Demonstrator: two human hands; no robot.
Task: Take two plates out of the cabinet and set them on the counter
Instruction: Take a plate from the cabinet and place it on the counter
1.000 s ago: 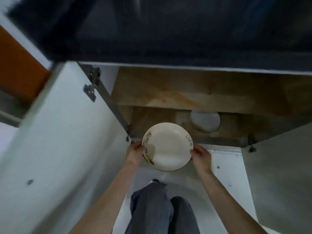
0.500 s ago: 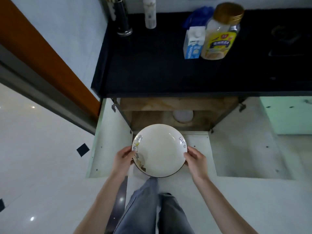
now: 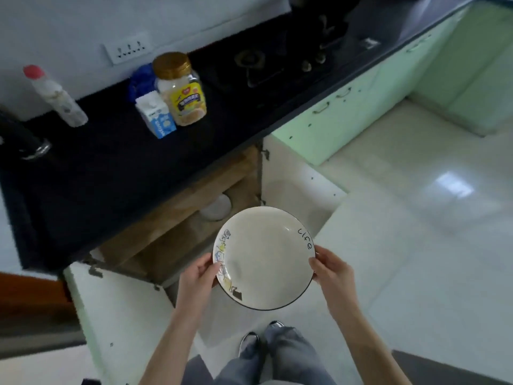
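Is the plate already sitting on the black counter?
No, the plate is held in the air by the left hand and right hand, in front of the open cabinet, off the counter.

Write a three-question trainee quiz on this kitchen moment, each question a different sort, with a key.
1. True or false: the plate already rests on the counter.
2. Multiple choice: what grips the plate? A) left hand only B) right hand only C) both hands, on opposite rims
3. Fill in: a second white dish is visible inside the open ____.

Key
1. False; it is held in the air in front of the cabinet, over the floor.
2. C
3. cabinet, below the counter where the jar and carton stand.
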